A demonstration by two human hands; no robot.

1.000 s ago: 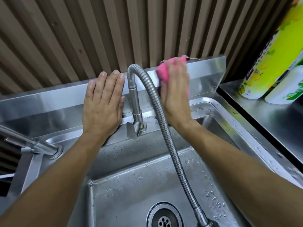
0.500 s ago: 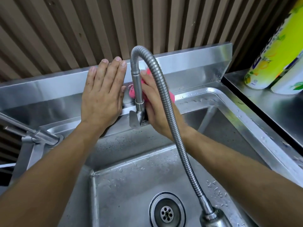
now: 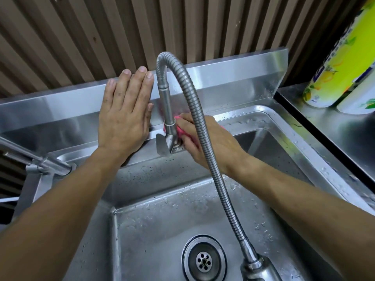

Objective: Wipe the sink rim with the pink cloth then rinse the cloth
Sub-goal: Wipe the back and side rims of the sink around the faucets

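My right hand (image 3: 211, 142) presses the pink cloth (image 3: 179, 132) onto the back rim of the steel sink (image 3: 261, 116), right beside the base of the flexible faucet (image 3: 170, 126). Only small patches of the cloth show under my fingers. My left hand (image 3: 125, 114) lies flat, fingers together, against the steel backsplash (image 3: 60, 106) to the left of the faucet and holds nothing. The faucet's hose arches over my right wrist and ends at the spray head (image 3: 257, 268) low in the basin. No water runs.
The wet basin has a round drain (image 3: 204, 260) at the bottom middle. A second tap (image 3: 40, 161) juts in from the left. Two bottles, yellow-green (image 3: 341, 63) and white (image 3: 363, 94), stand on the steel counter (image 3: 334, 126) to the right. A slatted wall rises behind.
My right hand has brought the cloth down from the top edge of the backsplash to the rim at the faucet base. My left hand has stayed flat on the backsplash.
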